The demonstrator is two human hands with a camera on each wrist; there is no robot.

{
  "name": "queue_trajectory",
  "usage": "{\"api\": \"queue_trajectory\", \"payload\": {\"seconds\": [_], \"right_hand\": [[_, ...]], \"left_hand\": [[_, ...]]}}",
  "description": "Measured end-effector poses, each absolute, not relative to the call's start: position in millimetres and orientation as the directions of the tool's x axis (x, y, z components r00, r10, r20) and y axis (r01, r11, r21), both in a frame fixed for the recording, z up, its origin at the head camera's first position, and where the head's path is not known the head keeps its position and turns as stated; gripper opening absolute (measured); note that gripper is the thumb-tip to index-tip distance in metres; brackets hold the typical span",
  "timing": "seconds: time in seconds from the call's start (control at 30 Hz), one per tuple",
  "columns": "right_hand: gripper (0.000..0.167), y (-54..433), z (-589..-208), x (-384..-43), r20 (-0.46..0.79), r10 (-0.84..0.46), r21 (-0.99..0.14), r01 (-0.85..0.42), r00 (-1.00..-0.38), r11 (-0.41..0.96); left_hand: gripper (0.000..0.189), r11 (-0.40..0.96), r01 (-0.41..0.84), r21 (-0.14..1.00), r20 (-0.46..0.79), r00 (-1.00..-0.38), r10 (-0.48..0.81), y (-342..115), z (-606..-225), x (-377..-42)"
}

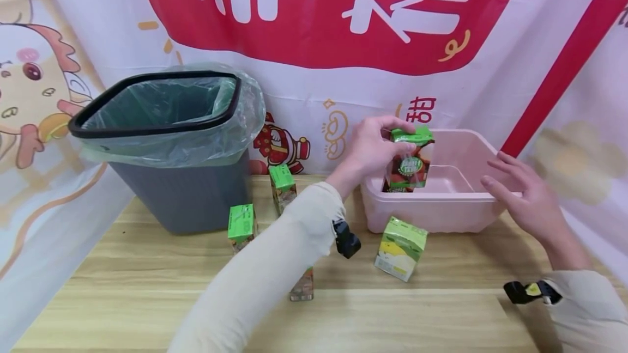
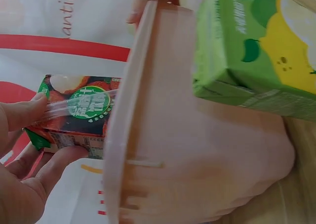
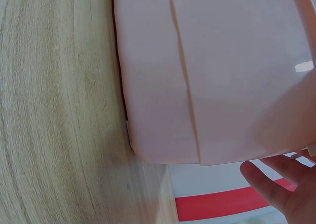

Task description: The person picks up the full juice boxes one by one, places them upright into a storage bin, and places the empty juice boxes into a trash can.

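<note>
My left hand [image 1: 369,145] pinches a juice box [image 1: 413,163] with a green top and a dark red fruit picture, fingers and thumb near its top. It is held upright over the left end of the pink bin [image 1: 432,212]. Below it, part of another dark carton [image 1: 396,187] shows inside the bin. In the left wrist view, thumb and fingers lie on opposite sides of the juice box [image 2: 81,105]. My right hand [image 1: 532,200] is at the bin's right rim with its fingers spread and fairly straight. A green and yellow carton [image 1: 401,248] stands in front of the bin.
A grey trash can [image 1: 196,195] lined with a clear bag stands at the left. Near it are two green-topped cartons [image 1: 241,223] [image 1: 283,187]. Another carton [image 1: 303,286] is partly hidden behind my left sleeve. A printed cloth [image 1: 304,91] hangs behind the wooden table [image 1: 382,323].
</note>
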State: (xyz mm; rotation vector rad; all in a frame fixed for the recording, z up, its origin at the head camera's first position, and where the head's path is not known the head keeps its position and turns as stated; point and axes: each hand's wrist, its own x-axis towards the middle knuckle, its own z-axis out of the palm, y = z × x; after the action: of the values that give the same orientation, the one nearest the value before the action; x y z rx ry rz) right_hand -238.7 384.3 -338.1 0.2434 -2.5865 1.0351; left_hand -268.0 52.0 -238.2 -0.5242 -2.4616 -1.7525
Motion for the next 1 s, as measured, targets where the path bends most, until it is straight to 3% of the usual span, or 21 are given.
{"api": "queue_trajectory", "payload": {"seconds": [0.67, 1.0], "right_hand": [[0.06, 383, -335, -241, 0.387, -0.034, -0.63, -0.291, -0.922, 0.72], [0.061, 384, -337, -240, 0.369, -0.028, -0.637, -0.275, -0.929, 0.72]], "left_hand": [[0.025, 0.464, 0.26, 0.847, 0.165, -0.958, 0.235, 68, -268, -281], [0.024, 0.613, 0.309, 0.727, 0.202, -0.95, 0.239, 72, -276, -281]]}}
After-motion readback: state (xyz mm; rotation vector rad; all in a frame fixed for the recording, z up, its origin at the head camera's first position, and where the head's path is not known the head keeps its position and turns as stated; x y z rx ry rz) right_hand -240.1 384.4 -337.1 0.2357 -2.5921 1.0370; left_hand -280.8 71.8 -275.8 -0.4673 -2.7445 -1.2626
